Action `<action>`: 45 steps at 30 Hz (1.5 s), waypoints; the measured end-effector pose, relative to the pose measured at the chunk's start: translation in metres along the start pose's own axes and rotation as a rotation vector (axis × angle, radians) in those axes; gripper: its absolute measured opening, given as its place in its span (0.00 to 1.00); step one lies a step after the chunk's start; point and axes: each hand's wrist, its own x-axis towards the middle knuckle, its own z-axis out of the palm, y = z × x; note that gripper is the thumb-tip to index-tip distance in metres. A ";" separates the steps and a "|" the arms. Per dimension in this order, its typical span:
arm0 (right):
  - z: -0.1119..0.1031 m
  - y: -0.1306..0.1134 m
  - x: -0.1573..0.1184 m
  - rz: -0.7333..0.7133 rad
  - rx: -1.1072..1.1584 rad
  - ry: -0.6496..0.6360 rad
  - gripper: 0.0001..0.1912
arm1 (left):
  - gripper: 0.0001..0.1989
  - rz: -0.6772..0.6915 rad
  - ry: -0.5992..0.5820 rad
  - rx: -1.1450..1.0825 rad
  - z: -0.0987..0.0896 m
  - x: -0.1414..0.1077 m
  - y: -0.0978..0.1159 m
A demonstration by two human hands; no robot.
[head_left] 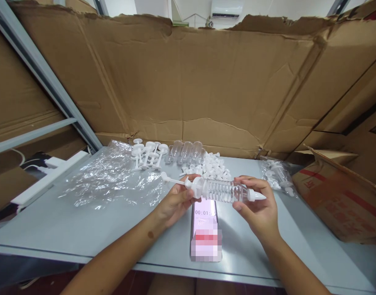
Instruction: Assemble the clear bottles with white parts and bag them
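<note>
Level above the table lies a clear ribbed plastic syringe (223,191), held between both hands. At its left end are a white collar and a thin white plunger rod; at its right end is a white pointed nozzle (257,196). My left hand (180,200) is closed around the white collar. The fingers and thumb of my right hand (261,209) grip the clear barrel near the nozzle. Directly below the syringe, a phone (205,229) showing a running timer lies on the table, its lower part blurred out.
White plungers (149,153) stand at the back, beside several clear barrels (186,151) and a heap of small white nozzles (211,166). Crumpled plastic film (105,176) covers the left. A bagged set (277,176) and a cardboard box (344,196) sit at right. Tall cardboard (191,82) walls the back.
</note>
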 end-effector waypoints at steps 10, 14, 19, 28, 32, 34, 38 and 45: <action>0.004 0.001 -0.002 -0.155 0.010 -0.087 0.25 | 0.24 -0.004 -0.013 0.152 0.002 0.000 -0.003; 0.004 0.003 -0.002 -0.122 -0.015 -0.080 0.22 | 0.22 0.011 0.027 0.141 0.002 0.001 -0.005; 0.006 0.005 -0.003 -0.056 -0.036 -0.060 0.20 | 0.19 -0.010 0.049 0.124 0.002 0.001 -0.005; 0.012 0.011 -0.007 0.044 0.025 -0.005 0.18 | 0.19 -0.022 0.085 0.112 0.002 0.002 -0.009; 0.016 0.017 -0.009 0.061 0.056 0.017 0.19 | 0.19 -0.033 0.124 0.112 0.001 0.003 -0.013; 0.016 0.020 -0.008 0.094 0.068 -0.005 0.18 | 0.19 -0.026 0.153 0.120 0.002 0.004 -0.015; 0.016 0.024 -0.006 0.133 0.073 -0.025 0.18 | 0.18 -0.001 0.192 0.151 0.002 0.004 -0.016; 0.014 0.020 -0.004 0.220 0.072 -0.055 0.17 | 0.18 0.157 0.171 0.238 0.004 0.004 -0.009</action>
